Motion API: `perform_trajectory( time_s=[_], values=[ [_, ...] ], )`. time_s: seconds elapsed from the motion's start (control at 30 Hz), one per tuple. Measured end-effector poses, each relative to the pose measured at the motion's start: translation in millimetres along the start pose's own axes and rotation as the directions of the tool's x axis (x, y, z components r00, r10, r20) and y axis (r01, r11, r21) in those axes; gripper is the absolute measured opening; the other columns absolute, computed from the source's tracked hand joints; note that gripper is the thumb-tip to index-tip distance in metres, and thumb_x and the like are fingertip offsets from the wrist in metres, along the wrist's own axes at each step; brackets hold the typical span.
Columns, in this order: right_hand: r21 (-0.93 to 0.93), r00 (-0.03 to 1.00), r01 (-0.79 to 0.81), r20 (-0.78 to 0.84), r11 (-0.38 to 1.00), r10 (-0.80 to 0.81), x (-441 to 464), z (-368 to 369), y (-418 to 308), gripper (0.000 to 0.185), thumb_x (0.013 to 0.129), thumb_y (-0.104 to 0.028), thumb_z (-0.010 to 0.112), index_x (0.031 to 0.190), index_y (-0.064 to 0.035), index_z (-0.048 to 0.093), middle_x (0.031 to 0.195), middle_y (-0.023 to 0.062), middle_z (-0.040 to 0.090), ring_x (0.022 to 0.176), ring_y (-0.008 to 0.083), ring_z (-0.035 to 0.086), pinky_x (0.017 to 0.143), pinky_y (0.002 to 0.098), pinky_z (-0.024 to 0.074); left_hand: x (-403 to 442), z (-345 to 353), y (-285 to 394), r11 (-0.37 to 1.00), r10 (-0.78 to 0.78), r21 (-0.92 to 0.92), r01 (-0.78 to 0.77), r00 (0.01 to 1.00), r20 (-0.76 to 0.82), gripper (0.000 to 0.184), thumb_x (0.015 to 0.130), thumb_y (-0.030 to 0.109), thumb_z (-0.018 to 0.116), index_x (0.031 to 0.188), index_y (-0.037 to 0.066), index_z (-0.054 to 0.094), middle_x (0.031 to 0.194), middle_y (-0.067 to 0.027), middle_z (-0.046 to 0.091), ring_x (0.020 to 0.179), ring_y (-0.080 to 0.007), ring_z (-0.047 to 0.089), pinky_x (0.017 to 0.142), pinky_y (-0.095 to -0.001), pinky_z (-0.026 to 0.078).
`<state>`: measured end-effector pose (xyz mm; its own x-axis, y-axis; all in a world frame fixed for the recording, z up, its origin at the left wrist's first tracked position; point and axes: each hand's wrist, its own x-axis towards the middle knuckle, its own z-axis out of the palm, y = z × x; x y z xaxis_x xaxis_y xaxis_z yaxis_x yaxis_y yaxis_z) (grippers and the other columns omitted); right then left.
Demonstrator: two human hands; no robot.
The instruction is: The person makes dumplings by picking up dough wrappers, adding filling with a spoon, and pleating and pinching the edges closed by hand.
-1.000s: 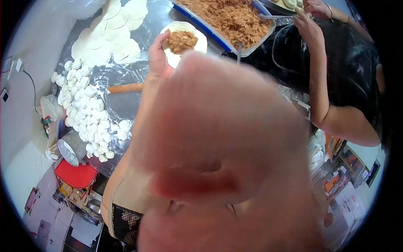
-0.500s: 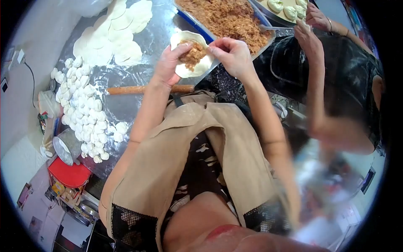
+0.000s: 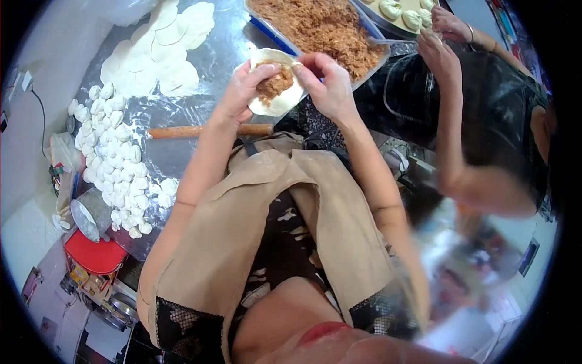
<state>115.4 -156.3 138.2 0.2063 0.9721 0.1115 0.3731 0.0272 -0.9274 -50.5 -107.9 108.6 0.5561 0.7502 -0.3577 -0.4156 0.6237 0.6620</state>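
A round dough wrapper [image 3: 285, 104] with brown filling [image 3: 276, 85] in its middle is held up in front of me. My left hand [image 3: 245, 88] cradles it from the left, its thumb resting on the filling. With thumb and fingers, my right hand [image 3: 327, 85] pinches the wrapper's upper right edge. Just beyond, a tray of brown filling [image 3: 321, 27] stands on the floured metal table. A wooden rolling pin [image 3: 182, 131] lies below my left hand, partly hidden by my forearm.
Flat dough rounds [image 3: 160, 57] overlap at the back left. Several small dough pieces [image 3: 118, 164] are heaped at the left, near a tipped clear container [image 3: 91, 215]. At my right a co-worker's hands [image 3: 442, 45] work beside a tray of shaped buns [image 3: 412, 19]. A red stool [image 3: 96, 253] stands lower left.
The view has shifted slightly, so most things sit a little further left. My right hand still pinches the wrapper's edge, its fingers slightly more curled over it.
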Motion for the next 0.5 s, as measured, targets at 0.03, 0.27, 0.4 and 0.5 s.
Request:
perform_trajectory(
  time_s=[0.03, 0.27, 0.4, 0.5],
  values=[
    [-0.102, 0.99, -0.033, 0.131, 0.994, 0.046, 0, -4, 1, 0.013, 0.084, -0.011, 0.064, 0.088, 0.0006, 0.062, 0.079, 0.0053, 0.059, 0.068, 0.009, 0.056, 0.061, 0.0242, 0.0461, 1, -1, 0, 0.999, -0.018, 0.031, 0.018, 1.0, 0.016, 0.027, 0.084, 0.01, 0.062, 0.108, 0.0, 0.054, 0.096, -0.0083, 0.063, 0.083, -0.0157, 0.064, 0.072, -0.0301, 0.055],
    [-0.318, 0.927, 0.365, 0.037, 0.875, -0.373, -3, -3, 6, 0.012, 0.074, -0.012, 0.068, 0.082, -0.0043, 0.063, 0.076, 0.0094, 0.06, 0.074, 0.027, 0.057, 0.07, 0.0375, 0.0436, 0, 2, 5, 0.979, -0.057, 0.196, 0.055, 0.998, 0.007, 0.028, 0.086, 0.014, 0.06, 0.109, 0.0, 0.055, 0.098, -0.007, 0.062, 0.084, -0.0134, 0.063, 0.072, -0.0274, 0.053],
    [-0.417, 0.891, 0.426, 0.04, 0.803, -0.452, -3, -5, 2, 0.012, 0.074, -0.013, 0.068, 0.082, -0.0052, 0.064, 0.077, 0.0083, 0.061, 0.073, 0.0261, 0.056, 0.069, 0.0358, 0.0435, 0, 6, 9, 0.942, -0.121, 0.317, 0.113, 0.993, 0.006, 0.028, 0.085, 0.014, 0.061, 0.108, -0.001, 0.056, 0.099, -0.0071, 0.062, 0.084, -0.0127, 0.062, 0.071, -0.0267, 0.053],
    [-0.455, 0.915, 0.379, 0.054, 0.806, -0.4, -9, -7, 6, 0.013, 0.075, -0.014, 0.068, 0.084, -0.0042, 0.064, 0.079, 0.0087, 0.062, 0.075, 0.0255, 0.057, 0.07, 0.0343, 0.0445, 2, 3, 10, 0.944, -0.156, 0.296, 0.144, 0.987, 0.02, 0.028, 0.086, 0.015, 0.06, 0.109, -0.001, 0.056, 0.097, -0.0071, 0.062, 0.084, -0.0125, 0.062, 0.072, -0.0262, 0.052]
  ],
)
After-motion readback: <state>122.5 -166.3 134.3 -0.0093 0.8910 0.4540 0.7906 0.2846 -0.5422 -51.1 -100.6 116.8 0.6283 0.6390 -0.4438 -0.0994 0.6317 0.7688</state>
